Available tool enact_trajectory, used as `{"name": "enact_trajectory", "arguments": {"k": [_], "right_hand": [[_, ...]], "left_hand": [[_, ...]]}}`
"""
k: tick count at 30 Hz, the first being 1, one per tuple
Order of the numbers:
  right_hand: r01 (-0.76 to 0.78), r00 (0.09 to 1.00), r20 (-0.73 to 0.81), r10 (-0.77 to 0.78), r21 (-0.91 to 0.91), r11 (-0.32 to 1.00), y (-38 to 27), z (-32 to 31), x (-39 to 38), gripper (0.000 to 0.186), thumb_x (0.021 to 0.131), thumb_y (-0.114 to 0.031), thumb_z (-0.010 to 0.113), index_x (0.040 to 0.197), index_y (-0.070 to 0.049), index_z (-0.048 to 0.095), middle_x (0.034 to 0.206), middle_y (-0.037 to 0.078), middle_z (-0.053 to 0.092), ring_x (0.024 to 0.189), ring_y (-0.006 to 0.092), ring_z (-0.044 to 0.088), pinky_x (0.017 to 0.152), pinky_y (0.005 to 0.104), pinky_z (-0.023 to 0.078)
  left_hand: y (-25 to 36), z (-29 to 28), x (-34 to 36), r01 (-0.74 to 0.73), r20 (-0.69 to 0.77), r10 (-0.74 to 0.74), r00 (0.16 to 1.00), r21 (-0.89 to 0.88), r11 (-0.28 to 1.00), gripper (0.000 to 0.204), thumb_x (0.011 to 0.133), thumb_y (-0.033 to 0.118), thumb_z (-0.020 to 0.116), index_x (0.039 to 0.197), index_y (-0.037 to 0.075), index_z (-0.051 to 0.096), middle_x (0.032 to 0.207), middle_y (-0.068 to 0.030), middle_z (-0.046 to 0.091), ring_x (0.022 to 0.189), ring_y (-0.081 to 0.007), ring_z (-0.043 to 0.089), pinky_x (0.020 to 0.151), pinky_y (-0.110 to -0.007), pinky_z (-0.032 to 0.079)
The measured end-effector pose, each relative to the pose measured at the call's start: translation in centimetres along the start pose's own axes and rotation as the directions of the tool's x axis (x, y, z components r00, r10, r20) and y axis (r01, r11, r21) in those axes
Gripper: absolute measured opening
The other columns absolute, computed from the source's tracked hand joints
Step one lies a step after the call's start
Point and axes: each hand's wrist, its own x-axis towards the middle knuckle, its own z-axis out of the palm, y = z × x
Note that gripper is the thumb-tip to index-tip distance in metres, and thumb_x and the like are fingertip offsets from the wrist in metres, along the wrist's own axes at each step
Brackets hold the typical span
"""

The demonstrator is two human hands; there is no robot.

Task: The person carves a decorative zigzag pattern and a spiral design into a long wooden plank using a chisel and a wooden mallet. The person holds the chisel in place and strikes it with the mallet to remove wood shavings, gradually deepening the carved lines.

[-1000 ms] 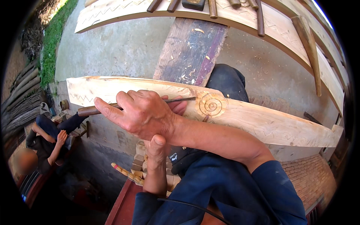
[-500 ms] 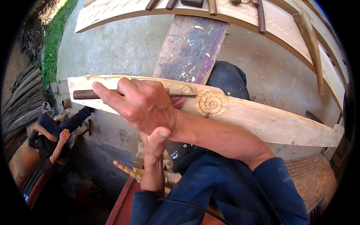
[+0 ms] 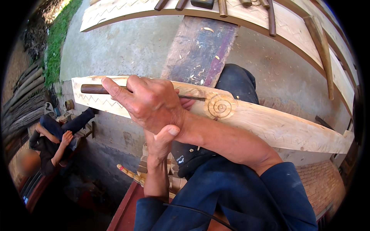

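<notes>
A long, pale wooden board (image 3: 277, 123) lies across my lap with a carved round spiral (image 3: 221, 106) near its middle. My right hand (image 3: 152, 98) is closed round the dark wooden handle of a chisel (image 3: 94, 89), its blade pointing right. The blade's tip meets the wood just left of the spiral. From below comes my left hand (image 3: 163, 136), its thumb lying against my right wrist. Its fingers pass beneath that wrist, and their tips show beside the blade, closed against it; most of the left hand is hidden. Zigzag lines mark the board's left end.
Ahead, another marked timber (image 3: 127, 15) carries several tools and a tapered wooden stick (image 3: 322, 57). A worn plank (image 3: 196, 50) with shavings runs toward it. At far left another person (image 3: 50, 146) sits near stacked poles (image 3: 25, 92). A cane-like stick (image 3: 131, 173) lies low by my left arm.
The handle's free end has swung slightly away from me, while the blade's tip stays by the spiral. The whole view has shifted slightly; both hands keep their hold.
</notes>
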Motion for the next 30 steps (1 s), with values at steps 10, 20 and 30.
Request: {"name": "enact_trajectory", "arguments": {"k": [10,20,30], "right_hand": [[-0.058,0.998,0.031,0.059,-0.049,0.997,0.6,0.0,-0.5,0.049,0.088,-0.012,0.079,0.137,-0.013,0.076,0.071,0.005,0.054,0.059,0.0195,0.063,0.050,0.0347,0.051],[0.199,0.974,0.107,-0.201,0.033,0.980,-1.5,-1.0,-1.4,0.059,0.087,-0.016,0.069,0.146,-0.011,0.070,0.078,0.004,0.050,0.058,0.0178,0.061,0.053,0.0334,0.053],[0.123,0.981,0.140,-0.133,0.075,0.990,-1.2,-0.8,-1.0,0.057,0.087,-0.019,0.069,0.143,-0.008,0.069,0.075,0.005,0.054,0.059,0.0185,0.063,0.049,0.0330,0.055]], "left_hand": [[0.4,-0.1,0.7,-0.034,0.072,0.031,0.997,0.047,0.998,0.096,0.079,0.040,0.088,0.149,-0.011,0.048,0.132,-0.0234,0.070,0.125,-0.0345,0.070,0.110,-0.046,0.054],[-4.0,-1.8,-1.5,-0.205,0.060,0.199,0.978,0.116,0.972,0.125,0.077,0.071,0.086,0.158,-0.009,0.037,0.150,-0.0243,0.055,0.135,-0.0388,0.063,0.117,-0.049,0.051],[-5.4,-1.2,-2.1,-0.321,-0.017,0.326,0.945,0.123,0.939,0.126,0.077,0.075,0.083,0.158,-0.010,0.037,0.148,-0.0247,0.056,0.134,-0.0379,0.063,0.116,-0.049,0.051]]}}
